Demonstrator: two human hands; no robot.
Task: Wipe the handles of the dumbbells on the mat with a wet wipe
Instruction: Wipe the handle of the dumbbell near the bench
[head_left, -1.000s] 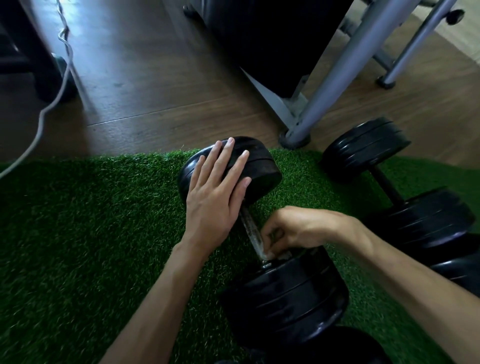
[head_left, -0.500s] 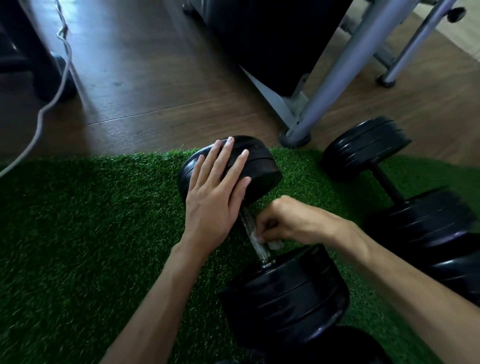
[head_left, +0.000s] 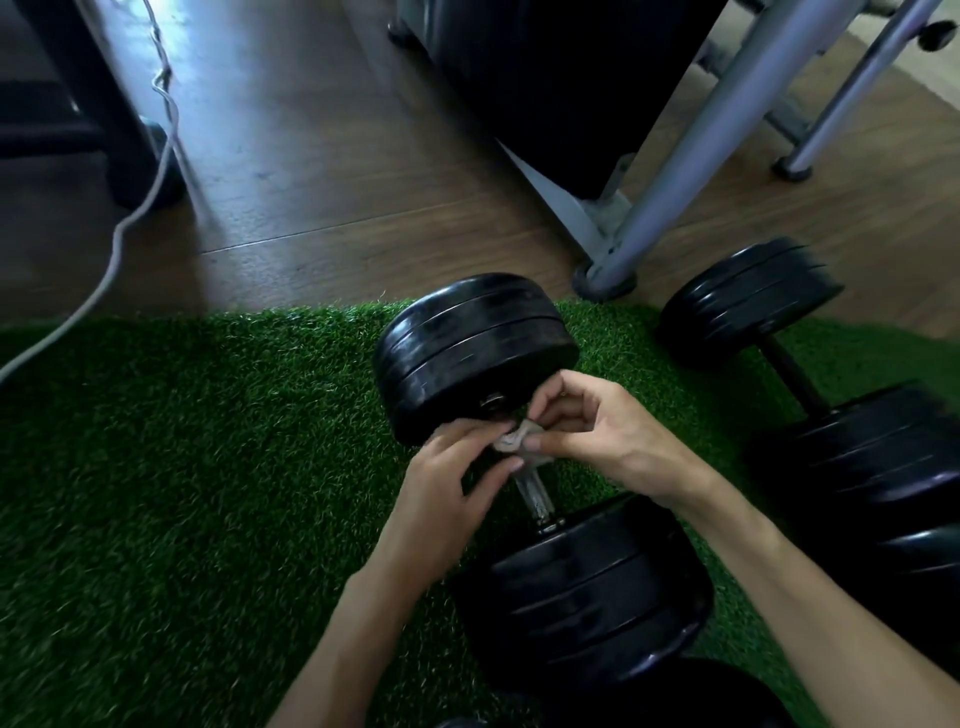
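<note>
Head view is looking down at a green turf mat (head_left: 156, 467) on a wooden floor (head_left: 322, 171). Nearest the camera, two bare forearms are reaching in from the bottom edge. Between them a black dumbbell (head_left: 582, 587) is lying on the mat, its near stack of plates sitting low in the picture and its far stack (head_left: 467, 353) lying close to the mat's far edge. Its metal handle (head_left: 535, 496) is running between the two stacks, its upper part hidden by the hands. Just above the bare part of the handle, the left hand (head_left: 447, 483) and the right hand (head_left: 597, 426) are meeting over a crumpled grey wet wipe (head_left: 519, 439). Both are pinching the wipe with curled fingers, the right one holding it between thumb and forefinger; whether the wipe is wrapping the handle or just lying against it cannot be told. To the right, a second dumbbell (head_left: 753, 301) is lying on the mat with its dark handle angled toward the viewer. Beyond the mat, grey metal legs (head_left: 691, 156) of gym equipment are standing on the floor, and a pale cable (head_left: 130, 218) is trailing across the boards at the left.
</note>
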